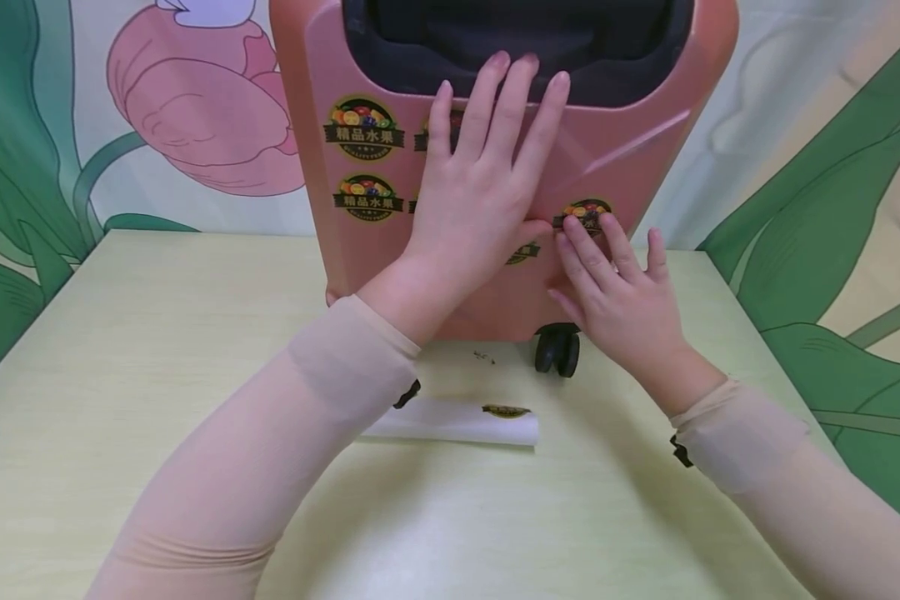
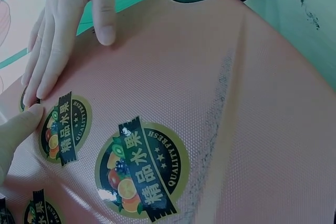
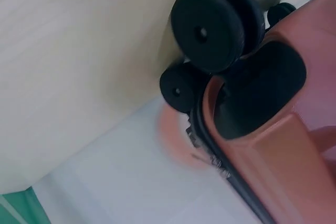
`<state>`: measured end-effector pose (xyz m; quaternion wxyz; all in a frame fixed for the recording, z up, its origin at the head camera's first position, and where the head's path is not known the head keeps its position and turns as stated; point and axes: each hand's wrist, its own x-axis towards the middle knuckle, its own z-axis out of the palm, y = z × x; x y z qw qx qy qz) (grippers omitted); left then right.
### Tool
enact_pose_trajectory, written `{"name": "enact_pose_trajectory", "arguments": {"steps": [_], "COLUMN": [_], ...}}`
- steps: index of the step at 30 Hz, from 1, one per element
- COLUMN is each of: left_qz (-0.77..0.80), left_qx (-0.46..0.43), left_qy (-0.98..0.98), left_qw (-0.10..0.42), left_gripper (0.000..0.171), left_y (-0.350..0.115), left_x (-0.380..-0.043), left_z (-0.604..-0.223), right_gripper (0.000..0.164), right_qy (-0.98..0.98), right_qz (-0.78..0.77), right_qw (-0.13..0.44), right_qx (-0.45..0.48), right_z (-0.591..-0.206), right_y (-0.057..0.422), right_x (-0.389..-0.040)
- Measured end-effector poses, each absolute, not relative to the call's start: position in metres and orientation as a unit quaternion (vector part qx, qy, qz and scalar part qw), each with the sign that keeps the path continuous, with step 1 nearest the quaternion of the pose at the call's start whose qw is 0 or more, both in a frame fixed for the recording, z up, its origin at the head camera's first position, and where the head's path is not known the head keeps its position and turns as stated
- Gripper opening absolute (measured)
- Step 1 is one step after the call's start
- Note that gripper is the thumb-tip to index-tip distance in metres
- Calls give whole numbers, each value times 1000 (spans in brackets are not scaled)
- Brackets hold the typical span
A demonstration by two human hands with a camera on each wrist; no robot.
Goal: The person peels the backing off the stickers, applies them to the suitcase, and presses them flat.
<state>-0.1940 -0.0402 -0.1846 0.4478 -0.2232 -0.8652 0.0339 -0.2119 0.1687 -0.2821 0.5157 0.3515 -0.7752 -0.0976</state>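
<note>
A pink suitcase [image 1: 487, 308] stands upright, with round fruit-label stickers on its front, among them an upper-left sticker [image 1: 363, 129] and one below it [image 1: 367, 200]. My left hand [image 1: 476, 200] lies spread across the front, straight fingers reaching up to the black recess [image 1: 525, 50] and covering some stickers. In the left wrist view its thumb [image 2: 16, 135] touches the suitcase beside a sticker [image 2: 65, 129]. The straight fingers of my right hand [image 1: 630, 312] press the rightmost sticker [image 1: 588, 210] near the suitcase's right edge. The right wrist view shows mainly the suitcase's lower corner [image 3: 283, 156].
A white backing sheet [image 1: 450, 425] with a sticker [image 1: 506, 411] on it lies on the pale table [image 1: 157, 358], partly behind my left forearm. Black caster wheels [image 1: 557, 350] stand under the suitcase. Behind is a wall with painted leaves and flowers [image 1: 202, 108].
</note>
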Motion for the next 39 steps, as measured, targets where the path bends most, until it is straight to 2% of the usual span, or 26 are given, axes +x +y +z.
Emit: {"name": "enact_pose_trajectory", "arguments": {"steps": [15, 26, 32, 39], "left_qz": [35, 28, 27, 29], "left_qx": [-226, -228, -225, -234], "left_qy": [-861, -862, -862, -859], "left_qw": [454, 452, 454, 455], "left_gripper": [99, 98, 98, 98], "left_y": [-41, -41, -44, -44], "left_x": [-194, -194, -196, -196], "left_z": [-184, -186, -187, -186], "right_gripper": [57, 71, 68, 64], "right_qy": [-775, -790, -767, -764], "right_qz": [-76, -66, -72, -78], "right_qw": [539, 524, 525, 538], "right_qx": [322, 313, 361, 347], "right_z": [-283, -292, -299, -294], "right_y": [187, 183, 171, 177], "right_x": [-217, -219, -218, -221]}}
